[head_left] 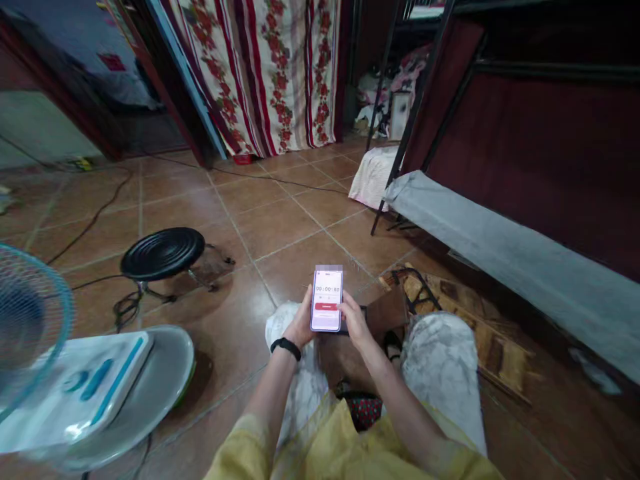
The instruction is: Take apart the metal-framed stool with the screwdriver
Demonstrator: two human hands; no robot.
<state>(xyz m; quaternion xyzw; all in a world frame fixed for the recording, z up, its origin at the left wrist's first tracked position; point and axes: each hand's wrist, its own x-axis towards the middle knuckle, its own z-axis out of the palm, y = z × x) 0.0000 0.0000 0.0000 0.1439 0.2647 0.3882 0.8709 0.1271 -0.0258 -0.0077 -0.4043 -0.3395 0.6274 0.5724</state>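
From here I see the phone ahead of the yellow shirt, long axis pointing forward; the left hand clamps its left edge, the right hand reaches the red button, its grip I cannot tell

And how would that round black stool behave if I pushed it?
The stool would probably slide, as the tiled floor looks smooth. A push high up might tip it, since its broad seat stands on thin metal legs. The cable bunched beside it could snag.
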